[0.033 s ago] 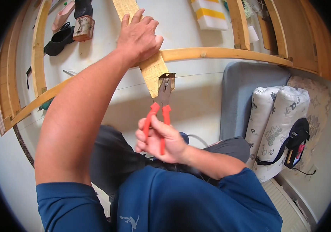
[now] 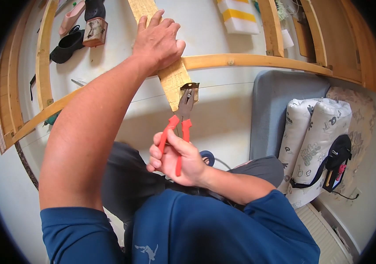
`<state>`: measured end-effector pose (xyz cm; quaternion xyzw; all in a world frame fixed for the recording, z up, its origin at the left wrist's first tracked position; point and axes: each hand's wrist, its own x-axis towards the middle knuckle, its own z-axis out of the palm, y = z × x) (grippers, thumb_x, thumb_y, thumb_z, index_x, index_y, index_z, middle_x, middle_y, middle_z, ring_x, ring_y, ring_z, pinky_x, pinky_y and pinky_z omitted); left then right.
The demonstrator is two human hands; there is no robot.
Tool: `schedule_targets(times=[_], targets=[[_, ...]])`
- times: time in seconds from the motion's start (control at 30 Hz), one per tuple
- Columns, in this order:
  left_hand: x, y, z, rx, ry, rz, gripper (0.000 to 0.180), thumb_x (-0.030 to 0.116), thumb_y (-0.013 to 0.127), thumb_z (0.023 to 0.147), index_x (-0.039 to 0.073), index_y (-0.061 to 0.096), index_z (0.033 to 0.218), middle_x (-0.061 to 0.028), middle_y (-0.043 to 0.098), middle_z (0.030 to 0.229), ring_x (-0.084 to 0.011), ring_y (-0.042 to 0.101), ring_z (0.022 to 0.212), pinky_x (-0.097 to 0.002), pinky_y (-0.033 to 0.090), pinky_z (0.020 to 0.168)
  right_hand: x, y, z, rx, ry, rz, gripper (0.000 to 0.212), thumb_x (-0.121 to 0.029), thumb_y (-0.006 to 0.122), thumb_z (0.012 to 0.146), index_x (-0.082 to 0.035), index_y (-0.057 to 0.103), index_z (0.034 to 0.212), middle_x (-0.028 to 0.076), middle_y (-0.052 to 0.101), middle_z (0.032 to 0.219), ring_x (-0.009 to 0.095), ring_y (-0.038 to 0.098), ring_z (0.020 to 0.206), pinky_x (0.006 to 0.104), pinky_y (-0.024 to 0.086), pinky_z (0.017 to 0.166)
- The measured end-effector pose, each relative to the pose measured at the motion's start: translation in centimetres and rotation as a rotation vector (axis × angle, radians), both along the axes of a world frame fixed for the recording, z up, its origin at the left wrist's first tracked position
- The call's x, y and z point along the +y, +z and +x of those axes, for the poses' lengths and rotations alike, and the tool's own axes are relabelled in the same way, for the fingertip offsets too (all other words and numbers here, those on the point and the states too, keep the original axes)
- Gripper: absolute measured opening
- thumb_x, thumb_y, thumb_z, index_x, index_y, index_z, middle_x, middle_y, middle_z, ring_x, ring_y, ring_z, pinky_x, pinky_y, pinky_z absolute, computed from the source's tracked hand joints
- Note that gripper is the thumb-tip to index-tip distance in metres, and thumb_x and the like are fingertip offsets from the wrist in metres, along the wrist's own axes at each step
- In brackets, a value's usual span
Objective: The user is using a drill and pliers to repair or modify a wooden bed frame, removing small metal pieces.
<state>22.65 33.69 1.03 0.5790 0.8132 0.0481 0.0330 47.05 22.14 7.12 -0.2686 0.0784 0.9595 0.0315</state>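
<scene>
Red-handled steel pliers (image 2: pixel 180 127) sit clenched in my right hand (image 2: pixel 177 158), jaws biting a small metal bracket (image 2: pixel 190 88) at the near end of the pale wooden plank (image 2: pixel 170 75). My left hand (image 2: pixel 157 42) presses flat, fingers spread, on that plank where it crosses the curved wooden frame rail (image 2: pixel 249 60).

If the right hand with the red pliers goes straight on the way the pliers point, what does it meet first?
The right hand aims the pliers up and away. Their jaws already sit at a small metal plate on the end of the wooden slat, so that plate comes first, probably.
</scene>
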Motion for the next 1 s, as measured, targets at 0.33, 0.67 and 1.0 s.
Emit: schedule_targets(times=[0.33, 0.67, 1.0], targets=[[0.4, 0.2, 0.1, 0.022, -0.014, -0.034, 0.055, 0.037, 0.046, 0.098, 0.009, 0.062, 0.142, -0.0083, 0.059, 0.150, -0.0307, 0.032, 0.158, -0.0587, 0.021, 0.129, 13.8, -3.0, 7.0, 0.075, 0.835, -0.103, 0.051, -0.059, 0.053, 0.108, -0.010, 0.060, 0.098, 0.002, 0.045, 0.072, 0.014, 0.044, 0.059, 0.0365, 0.047, 0.064], [0.5, 0.3, 0.3, -0.004, 0.018, -0.031, 0.055, 0.036, 0.051, 0.096, 0.010, 0.063, 0.142, -0.0077, 0.057, 0.154, -0.0300, 0.031, 0.158, -0.0565, 0.019, 0.130, 3.1, -0.5, 3.5, -0.089, 0.239, 0.109, 0.044, -0.052, 0.048, 0.112, -0.010, 0.061, 0.115, 0.006, 0.060, 0.088, 0.020, 0.057, 0.078, 0.0423, 0.054, 0.083], [0.5, 0.6, 0.3, 0.028, -0.003, -0.059, 0.055, 0.037, 0.050, 0.096, 0.009, 0.064, 0.141, -0.0078, 0.057, 0.153, -0.0304, 0.031, 0.158, -0.0573, 0.019, 0.130, 6.2, -0.8, 4.7, -0.006, 0.427, 0.012, 0.048, -0.057, 0.051, 0.109, -0.012, 0.061, 0.097, 0.002, 0.044, 0.072, 0.016, 0.044, 0.062, 0.0383, 0.046, 0.067]])
